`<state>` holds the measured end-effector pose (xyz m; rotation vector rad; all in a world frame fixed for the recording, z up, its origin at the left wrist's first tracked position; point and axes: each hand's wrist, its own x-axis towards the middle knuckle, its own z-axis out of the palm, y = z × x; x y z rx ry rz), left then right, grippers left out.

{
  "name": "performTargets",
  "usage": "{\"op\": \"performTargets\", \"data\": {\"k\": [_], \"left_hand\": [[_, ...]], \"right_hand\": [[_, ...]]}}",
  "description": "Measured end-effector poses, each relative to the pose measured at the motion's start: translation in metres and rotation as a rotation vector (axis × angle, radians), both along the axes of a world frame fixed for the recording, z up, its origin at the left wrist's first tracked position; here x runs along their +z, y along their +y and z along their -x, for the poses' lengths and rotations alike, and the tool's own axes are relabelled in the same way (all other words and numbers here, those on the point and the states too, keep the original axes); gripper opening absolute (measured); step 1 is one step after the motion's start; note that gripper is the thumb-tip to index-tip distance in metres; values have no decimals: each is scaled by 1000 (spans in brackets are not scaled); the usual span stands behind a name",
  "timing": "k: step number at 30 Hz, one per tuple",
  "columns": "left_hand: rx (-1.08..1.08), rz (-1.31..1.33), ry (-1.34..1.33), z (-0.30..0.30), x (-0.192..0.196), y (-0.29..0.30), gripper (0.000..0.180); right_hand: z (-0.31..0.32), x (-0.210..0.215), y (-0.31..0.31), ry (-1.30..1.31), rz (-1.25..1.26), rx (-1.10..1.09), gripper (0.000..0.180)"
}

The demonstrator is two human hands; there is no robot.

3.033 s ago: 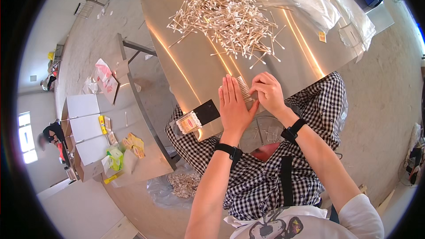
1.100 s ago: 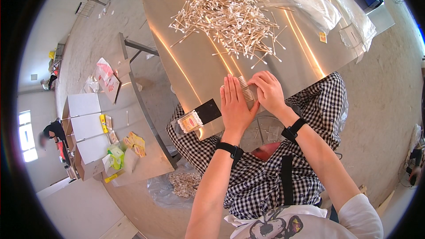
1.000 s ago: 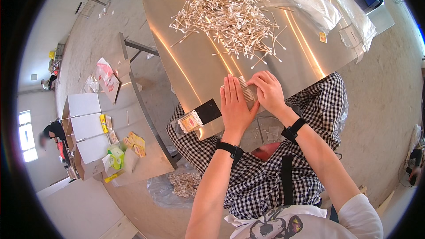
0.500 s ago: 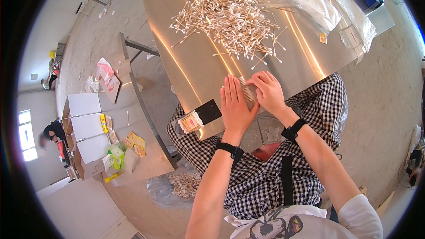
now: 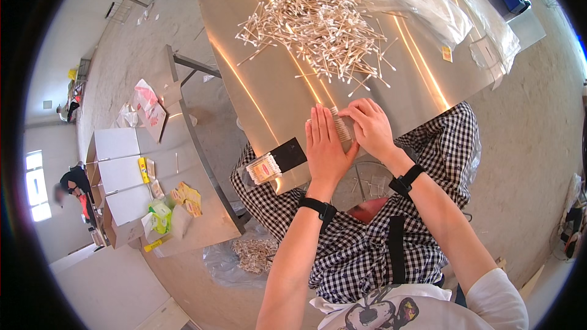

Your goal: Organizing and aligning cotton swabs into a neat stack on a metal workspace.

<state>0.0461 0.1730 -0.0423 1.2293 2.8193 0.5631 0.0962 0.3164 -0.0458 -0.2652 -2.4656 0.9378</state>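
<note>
My left hand lies flat on the metal table, its fingers stretched out along a neat row of cotton swabs. On the row's other side, my right hand has its fingers bent and drawn together, with the fingertips at the far end of the row. Whether they pinch a swab is hidden. Beyond both hands rises a large loose heap of cotton swabs. A clear pack of cotton swabs with a label rests by the table's near left corner, against a flat black pad.
Clear plastic sheeting covers the far right of the table, near a small yellow card. At left, a second table bears white cartons and a green packet. A bag of swabs sits on the floor.
Almost nothing differs. Both hands keep their places at the row of cotton swabs, and the heap and the pack stay where they were.
</note>
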Motion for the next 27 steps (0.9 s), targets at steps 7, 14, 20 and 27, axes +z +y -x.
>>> {"op": "performTargets", "data": {"k": [7,14,20,27], "left_hand": [[1,-9,9,1,-2,-1,94],[-8,-55,-16,1,-1,2,94],[12,-119,-55,-2,-1,-7,90],[52,-288,-199,-5,4,-25,77]], "right_hand": [[2,3,-1,-36,-25,-9,24],[34,15,8,-30,-38,45,9],[56,19,31,-58,-246,53,4],[46,30,55,-64,-185,-158,7]]}}
